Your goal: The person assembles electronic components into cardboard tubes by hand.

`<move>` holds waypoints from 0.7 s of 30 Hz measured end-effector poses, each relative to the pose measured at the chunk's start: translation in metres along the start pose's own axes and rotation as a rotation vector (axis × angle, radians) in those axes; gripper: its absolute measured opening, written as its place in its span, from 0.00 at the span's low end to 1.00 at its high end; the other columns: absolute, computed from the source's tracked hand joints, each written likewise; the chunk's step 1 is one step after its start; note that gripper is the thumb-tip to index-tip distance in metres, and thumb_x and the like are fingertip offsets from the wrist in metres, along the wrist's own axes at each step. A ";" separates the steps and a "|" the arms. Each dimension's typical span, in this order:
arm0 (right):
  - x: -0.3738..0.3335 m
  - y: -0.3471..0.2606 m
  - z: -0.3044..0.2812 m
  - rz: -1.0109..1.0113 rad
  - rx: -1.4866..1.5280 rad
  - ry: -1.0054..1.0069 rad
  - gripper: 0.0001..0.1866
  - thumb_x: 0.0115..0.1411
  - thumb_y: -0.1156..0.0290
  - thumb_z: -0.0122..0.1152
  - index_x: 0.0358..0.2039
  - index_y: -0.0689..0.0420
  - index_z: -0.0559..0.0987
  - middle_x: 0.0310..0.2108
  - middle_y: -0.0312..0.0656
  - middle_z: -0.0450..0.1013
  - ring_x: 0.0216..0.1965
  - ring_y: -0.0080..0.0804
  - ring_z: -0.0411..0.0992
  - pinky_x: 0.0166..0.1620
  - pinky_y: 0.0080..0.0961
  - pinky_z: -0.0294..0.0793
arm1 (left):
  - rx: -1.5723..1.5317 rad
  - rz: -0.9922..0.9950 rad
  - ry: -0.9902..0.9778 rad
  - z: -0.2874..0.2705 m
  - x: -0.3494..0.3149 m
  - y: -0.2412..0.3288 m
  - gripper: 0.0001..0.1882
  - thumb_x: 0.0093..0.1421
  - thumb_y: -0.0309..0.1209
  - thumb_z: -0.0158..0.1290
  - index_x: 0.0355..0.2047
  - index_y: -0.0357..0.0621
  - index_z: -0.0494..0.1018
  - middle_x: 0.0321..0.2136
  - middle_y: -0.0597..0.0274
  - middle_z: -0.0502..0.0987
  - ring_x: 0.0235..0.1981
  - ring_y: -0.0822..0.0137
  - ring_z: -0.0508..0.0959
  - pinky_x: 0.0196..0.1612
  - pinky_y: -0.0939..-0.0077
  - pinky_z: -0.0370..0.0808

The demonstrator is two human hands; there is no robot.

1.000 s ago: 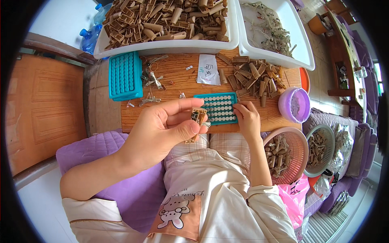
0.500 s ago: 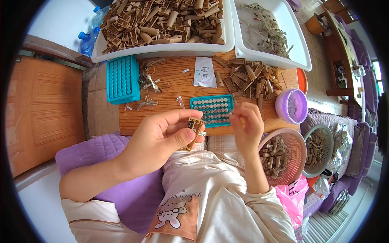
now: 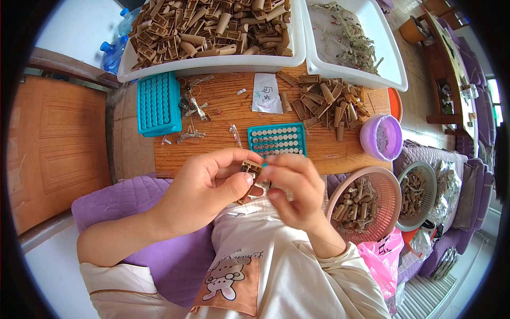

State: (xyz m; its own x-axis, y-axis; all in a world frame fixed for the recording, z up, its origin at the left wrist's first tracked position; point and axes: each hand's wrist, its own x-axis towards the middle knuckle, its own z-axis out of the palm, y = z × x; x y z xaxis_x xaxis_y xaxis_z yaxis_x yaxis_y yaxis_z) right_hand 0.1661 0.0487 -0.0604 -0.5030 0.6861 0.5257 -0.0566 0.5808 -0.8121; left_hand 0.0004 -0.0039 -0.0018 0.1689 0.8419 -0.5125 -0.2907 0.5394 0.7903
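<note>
My left hand (image 3: 204, 181) is wrapped round a small brown plastic casing (image 3: 251, 168), its open top tilted up between thumb and forefinger. My right hand (image 3: 297, 183) has come up against the casing's right side with its fingers curled in a pinch. Whatever those fingers hold is hidden and slightly blurred. Just beyond both hands lies a teal tray (image 3: 249, 139) with rows of small round silvery discs, like button cells.
A white bin (image 3: 212, 65) heaped with brown casings stands at the back, beside another white bin (image 3: 340, 77) of tangled wires. Loose casings (image 3: 329, 101), stacked teal trays (image 3: 159, 103), a paper note (image 3: 266, 93) and a purple bowl (image 3: 380, 138) sit around. Baskets (image 3: 390, 204) flank my right.
My right hand has moved left, from the right edge of the disc tray to the casing. The left hand keeps its hold on the casing, almost unmoved.
</note>
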 end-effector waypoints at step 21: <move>-0.068 0.108 -0.033 0.338 -0.705 -0.092 0.04 0.45 0.77 0.56 0.24 0.60 0.74 0.32 0.40 0.68 0.33 0.38 0.66 0.36 0.30 0.67 | 0.000 -0.053 0.002 0.003 0.000 0.004 0.15 0.54 0.23 0.41 0.43 0.36 0.63 0.35 0.57 0.71 0.34 0.71 0.74 0.37 0.81 0.71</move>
State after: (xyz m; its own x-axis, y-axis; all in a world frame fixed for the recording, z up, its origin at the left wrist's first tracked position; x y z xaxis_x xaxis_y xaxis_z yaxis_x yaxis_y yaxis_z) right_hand 0.2231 0.0790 -0.1753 -0.4666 0.8538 0.2311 0.6568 0.5094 -0.5560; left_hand 0.0021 -0.0016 0.0020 0.1821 0.8119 -0.5547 -0.2812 0.5836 0.7618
